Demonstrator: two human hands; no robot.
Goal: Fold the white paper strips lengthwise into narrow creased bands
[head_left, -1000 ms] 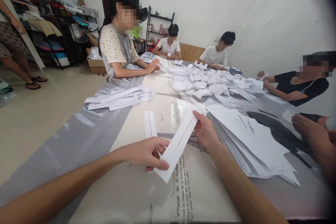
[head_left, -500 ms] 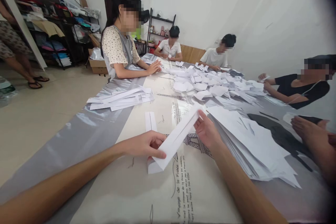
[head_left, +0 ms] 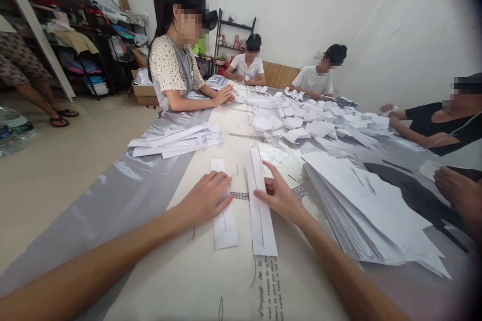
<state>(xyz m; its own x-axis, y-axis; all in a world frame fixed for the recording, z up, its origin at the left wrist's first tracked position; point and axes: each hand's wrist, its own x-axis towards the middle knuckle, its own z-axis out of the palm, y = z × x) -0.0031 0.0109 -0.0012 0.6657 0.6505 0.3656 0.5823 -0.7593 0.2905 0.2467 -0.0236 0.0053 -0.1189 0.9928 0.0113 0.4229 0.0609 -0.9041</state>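
My left hand [head_left: 206, 194] rests over one long folded white paper strip [head_left: 226, 234] lying on the table. Its fingers are stretched across the strip, with the thumb apart on the strip's right side. Beside it, my right hand [head_left: 280, 191] grips a second folded paper strip [head_left: 264, 233] by its right edge, thumb on top and some fingers hidden at its far side. A lengthwise seam runs along both strips. The second strip stands roughly parallel to the first, with a narrow gap of tablecloth between them.
A thick stack of white paper [head_left: 361, 210] fans out to the right. Several folded strips [head_left: 176, 141] lie at the left edge, and a heap of folded papers [head_left: 301, 115] covers the far middle. People sit around the table [head_left: 181, 281], a co-worker's hand [head_left: 457, 193] at far right.
The slanted strip that both hands held has come down upright beside the other strip. My left hand has let go of it and moved onto the strip at left.
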